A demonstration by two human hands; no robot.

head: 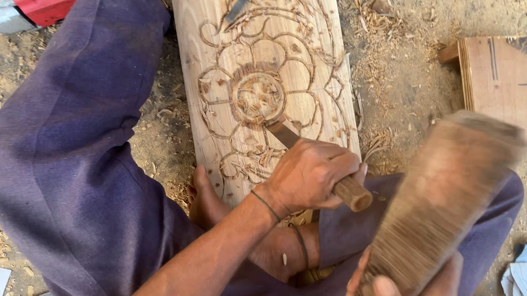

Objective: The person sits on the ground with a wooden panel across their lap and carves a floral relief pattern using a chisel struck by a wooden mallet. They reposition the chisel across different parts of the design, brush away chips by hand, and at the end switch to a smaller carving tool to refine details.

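Head view shows your left hand (310, 177) with fingers wrapped tight around the wooden handle of a chisel (316, 162), whose blade tip rests at the lower right edge of the round centre of the flower carved into the plank (212, 18). Your right hand (412, 288), at the bottom edge, grips a blurred wooden mallet (448, 194) raised just right of the chisel handle. The plank lies on a sawdust-strewn dirt floor (398, 77) between your legs in purple trousers (72, 166), your bare foot (207, 201) against its lower left edge. A second chisel (243, 0) lies on the plank's far end; a wooden block (509, 86) sits well to the right.
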